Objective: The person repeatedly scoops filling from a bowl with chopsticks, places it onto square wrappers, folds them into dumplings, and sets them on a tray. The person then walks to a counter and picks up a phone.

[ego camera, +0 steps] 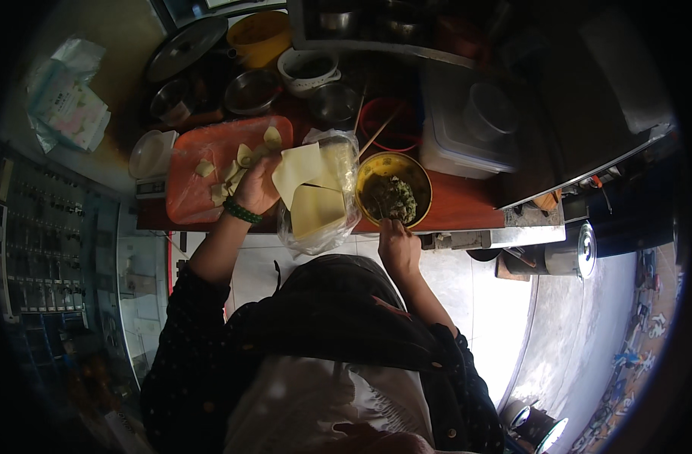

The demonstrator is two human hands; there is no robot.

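A pale yellow dough wrapper (296, 166) is held in my left hand (259, 184), between thumb and fingers. Under and beside it lies a stack of square wrappers (319, 211) in a clear plastic bag (346, 218) at the counter's front edge. My right hand (398, 249) grips a thin utensil, mostly hidden, at the near rim of a yellow bowl (423, 170). Inside that bowl is a greenish minced filling (400, 198). Left of my left hand, an orange tray (190, 164) lined with plastic carries several folded, filled wrappers (230, 170).
A red-brown counter (465, 193) runs under everything. Behind the bowl are a red basket (391, 148) with chopsticks (380, 131) across it and a lidded plastic box (465, 156). A kitchen scale (151, 187) stands left of the tray. Metal bowls (252, 91) and a white pot (306, 85) sit farther back.
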